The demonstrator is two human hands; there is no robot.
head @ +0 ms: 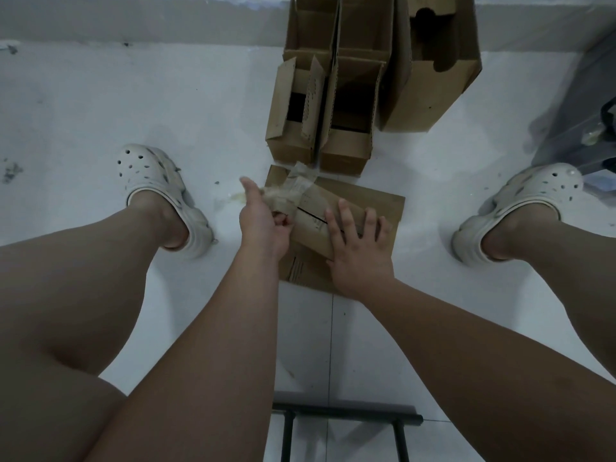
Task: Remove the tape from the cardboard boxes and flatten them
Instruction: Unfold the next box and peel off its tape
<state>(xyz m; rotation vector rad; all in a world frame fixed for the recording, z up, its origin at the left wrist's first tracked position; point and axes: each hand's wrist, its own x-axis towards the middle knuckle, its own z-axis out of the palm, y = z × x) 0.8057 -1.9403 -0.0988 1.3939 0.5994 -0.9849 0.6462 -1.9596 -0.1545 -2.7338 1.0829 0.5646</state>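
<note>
Head camera showed the box [315,213] lying between the two hands, on top of a flattened sheet of cardboard [383,208]. The right hand [361,251] lay flat on the box's nearer end, fingers spread and straight, pressing it down. The left hand [261,221], touching the box's left side, had its fingers curled round a crumpled length of tape [301,186], thumb stretched forward. From that fist the tape ran over the box's far end, just beyond the left knuckles, lifted in part but not yet free. The box's long axis ran on a slant, from its far end ahead of the left hand back to under the right palm. The left hand was thus nearer the stuck end, and the pull probably needed to go leftward, away from the bracing right hand. More boxes [350,128] stood open beyond both hands, not yet flattened.
</note>
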